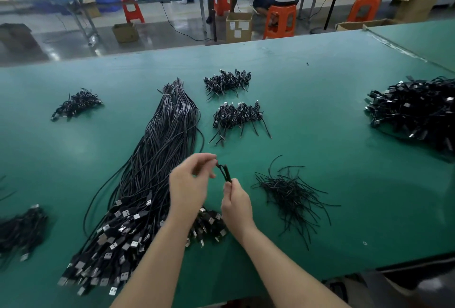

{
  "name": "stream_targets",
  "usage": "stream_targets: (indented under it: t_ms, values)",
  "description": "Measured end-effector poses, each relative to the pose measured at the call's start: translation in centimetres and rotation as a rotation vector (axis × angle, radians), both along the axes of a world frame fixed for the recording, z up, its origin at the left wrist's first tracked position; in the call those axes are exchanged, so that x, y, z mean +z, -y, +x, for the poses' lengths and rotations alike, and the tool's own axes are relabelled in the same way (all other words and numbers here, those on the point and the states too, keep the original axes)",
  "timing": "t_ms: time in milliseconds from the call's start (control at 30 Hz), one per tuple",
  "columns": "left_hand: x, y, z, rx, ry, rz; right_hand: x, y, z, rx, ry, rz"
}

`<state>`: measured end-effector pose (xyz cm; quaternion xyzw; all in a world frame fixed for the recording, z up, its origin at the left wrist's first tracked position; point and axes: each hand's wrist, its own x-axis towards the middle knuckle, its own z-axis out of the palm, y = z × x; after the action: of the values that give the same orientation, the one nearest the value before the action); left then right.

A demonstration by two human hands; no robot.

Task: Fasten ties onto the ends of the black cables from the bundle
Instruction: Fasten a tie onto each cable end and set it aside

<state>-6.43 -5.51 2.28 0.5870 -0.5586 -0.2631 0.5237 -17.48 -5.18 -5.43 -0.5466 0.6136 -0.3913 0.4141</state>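
A long bundle of black cables [157, 150] lies on the green table [344, 111], its USB plugs fanned out near the front edge. Above the plugs, my left hand [189, 184] pinches the top of a small folded black cable end [225, 172] between thumb and fingertips. My right hand [236, 203] grips the lower part of the same folded cable. A loose heap of thin black ties [290, 194] lies just right of my hands.
Small piles of tied cables sit at the centre back [227, 81], [237, 115], at the left [76, 104] and front left [22, 231]. A big heap of cables [416, 111] fills the right side. Beyond the table a person sits on an orange stool [280, 21].
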Motion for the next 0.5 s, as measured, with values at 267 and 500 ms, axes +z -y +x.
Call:
stream_targets:
  t_ms: [267,500]
  values:
    - [-3.3,1.0,1.2,0.101,-0.188,0.458,0.0,-0.3,-0.4,0.104,-0.058,-0.065]
    - [-3.4,1.3,0.6,-0.101,-0.065,0.52,-0.3,-0.1,-0.4,0.187,-0.079,-0.032]
